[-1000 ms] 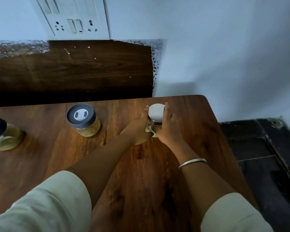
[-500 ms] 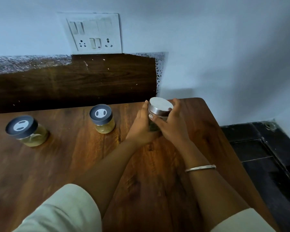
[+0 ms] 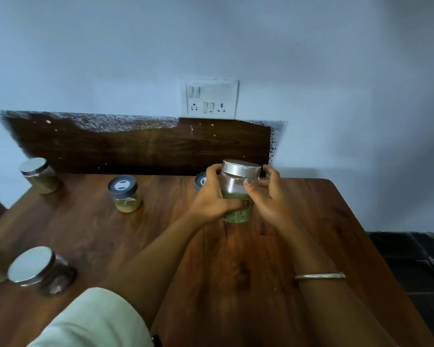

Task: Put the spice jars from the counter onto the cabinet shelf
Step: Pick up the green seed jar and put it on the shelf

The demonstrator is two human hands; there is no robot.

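I see both hands clasping one glass spice jar with a silver lid and green contents. My left hand grips its lower body and my right hand curls round its upper side. The jar is upright over the far wooden worktop. A dark-lidded jar stands to its left.

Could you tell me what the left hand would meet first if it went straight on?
It already grips the green spice jar, so nothing lies between. Carrying the jar onward, the left hand would probably reach the dark wooden backboard first; depth is unclear, and the dark-lidded jar behind it sits close.
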